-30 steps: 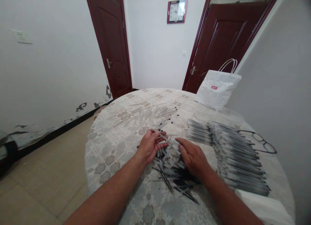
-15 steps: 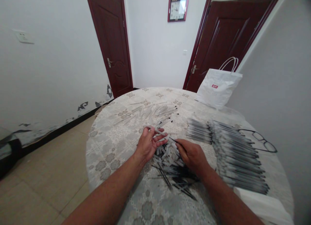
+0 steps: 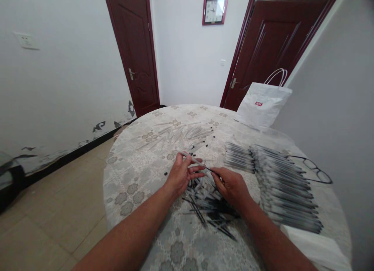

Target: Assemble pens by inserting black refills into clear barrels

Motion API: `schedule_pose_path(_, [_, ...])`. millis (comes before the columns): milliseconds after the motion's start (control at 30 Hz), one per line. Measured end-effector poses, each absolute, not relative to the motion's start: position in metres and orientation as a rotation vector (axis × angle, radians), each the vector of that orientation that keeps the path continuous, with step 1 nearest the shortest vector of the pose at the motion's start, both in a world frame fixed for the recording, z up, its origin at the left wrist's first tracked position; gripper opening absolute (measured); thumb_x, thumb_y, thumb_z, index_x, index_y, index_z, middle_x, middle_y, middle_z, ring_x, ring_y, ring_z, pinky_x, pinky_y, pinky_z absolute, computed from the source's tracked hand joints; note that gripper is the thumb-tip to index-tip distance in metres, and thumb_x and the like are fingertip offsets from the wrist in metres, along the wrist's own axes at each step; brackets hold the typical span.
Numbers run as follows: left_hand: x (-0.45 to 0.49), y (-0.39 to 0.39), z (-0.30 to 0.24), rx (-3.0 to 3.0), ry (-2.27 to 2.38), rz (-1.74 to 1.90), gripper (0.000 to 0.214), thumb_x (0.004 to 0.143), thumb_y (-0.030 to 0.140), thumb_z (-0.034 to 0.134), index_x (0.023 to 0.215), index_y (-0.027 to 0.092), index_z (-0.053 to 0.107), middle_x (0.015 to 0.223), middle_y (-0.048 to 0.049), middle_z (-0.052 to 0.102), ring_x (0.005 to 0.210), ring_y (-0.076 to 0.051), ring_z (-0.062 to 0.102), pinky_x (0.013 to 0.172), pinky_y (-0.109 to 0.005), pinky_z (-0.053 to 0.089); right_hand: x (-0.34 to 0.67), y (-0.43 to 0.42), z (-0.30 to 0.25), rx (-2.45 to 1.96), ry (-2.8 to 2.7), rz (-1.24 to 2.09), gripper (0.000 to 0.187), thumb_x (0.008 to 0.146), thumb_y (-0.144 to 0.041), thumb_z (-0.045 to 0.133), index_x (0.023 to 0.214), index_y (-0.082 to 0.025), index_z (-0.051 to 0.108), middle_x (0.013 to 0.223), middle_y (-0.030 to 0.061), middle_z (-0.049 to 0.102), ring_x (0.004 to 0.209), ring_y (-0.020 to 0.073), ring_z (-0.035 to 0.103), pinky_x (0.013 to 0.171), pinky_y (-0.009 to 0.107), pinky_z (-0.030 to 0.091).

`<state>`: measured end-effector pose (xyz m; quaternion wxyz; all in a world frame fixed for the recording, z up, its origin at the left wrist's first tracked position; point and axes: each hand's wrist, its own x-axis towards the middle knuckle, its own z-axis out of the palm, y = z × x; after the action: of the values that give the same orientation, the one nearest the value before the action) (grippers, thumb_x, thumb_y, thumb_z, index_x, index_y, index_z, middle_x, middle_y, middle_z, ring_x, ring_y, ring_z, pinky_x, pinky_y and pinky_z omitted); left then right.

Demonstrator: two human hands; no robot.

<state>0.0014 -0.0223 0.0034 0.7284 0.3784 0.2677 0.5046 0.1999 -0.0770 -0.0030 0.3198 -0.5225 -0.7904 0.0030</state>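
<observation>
Head view: left hand (splayed) pinches tube.

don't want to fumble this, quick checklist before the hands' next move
1. Left hand holding the thin translucent plastic tube: ok, pinched under the thumb.
2. Right hand holding the slim black rod: ok, tip protruding.
3. Rod tip inside the tube's end: cannot tell; they seem to meet.
4. Neat rows of slim grey-and-black sticks apart from both hands: ok, right of the right hand.
5. Black-framed eyeglasses apart from both hands: ok, at the rows' right side.
</observation>
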Motion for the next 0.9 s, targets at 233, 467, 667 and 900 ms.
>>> schedule_pose_path(233, [0.009, -0.035, 0.003, 0.873, 0.575, 0.922, 0.036, 0.088, 0.043, 0.065, 0.101, 0.023, 0.039, 0.112, -0.0126, 0.069, 0.086, -0.024, 0.074, 0.075, -0.039, 0.059, 0.195, -0.082, 0.005, -1.291, -1.99, 0.064, 0.021, 0.093, -0.02, 0.047, 0.103, -0.018, 0.065, 0.086, 0.006, 0.065, 0.079, 0.0186, 0.06, 0.075, 0.03, 0.046])
schedule_pose_path(467, [0.024, -0.055, -0.001, 0.848, 0.539, 0.798, 0.034, 0.082, 0.031, 0.073, 0.097, 0.019, 0.045, 0.091, -0.0074, 0.072, 0.079, -0.019, 0.073, 0.078, -0.033, 0.057, 0.182, -0.091, 0.008, -1.244, -1.573, 0.361, 0.03, 0.098, -0.032, 0.039, 0.112, -0.021, 0.062, 0.105, 0.0073, 0.065, 0.097, 0.0213, 0.06, 0.086, 0.035, 0.048])
schedule_pose_path(667, [0.032, -0.063, -0.004, 0.807, 0.456, 0.711, 0.027, 0.084, 0.031, 0.071, 0.099, 0.014, 0.057, 0.094, -0.0116, 0.073, 0.08, -0.02, 0.073, 0.077, -0.032, 0.057, 0.169, -0.093, 0.012, -0.948, -1.208, 0.859, 0.044, 0.1, -0.046, 0.025, 0.119, -0.023, 0.057, 0.115, 0.0103, 0.064, 0.1, 0.022, 0.063, 0.082, 0.038, 0.052])
schedule_pose_path(900, [0.01, -0.034, 0.012, 0.438, 0.482, 0.901, 0.015, 0.094, 0.028, 0.057, 0.093, 0.014, 0.059, 0.085, -0.011, 0.074, 0.077, -0.021, 0.074, 0.075, -0.039, 0.061, 0.224, -0.074, 0.023, -1.393, -1.334, 0.517, 0.027, 0.09, -0.039, 0.055, 0.108, -0.021, 0.064, 0.097, 0.0072, 0.07, 0.084, 0.0204, 0.066, 0.074, 0.034, 0.051])
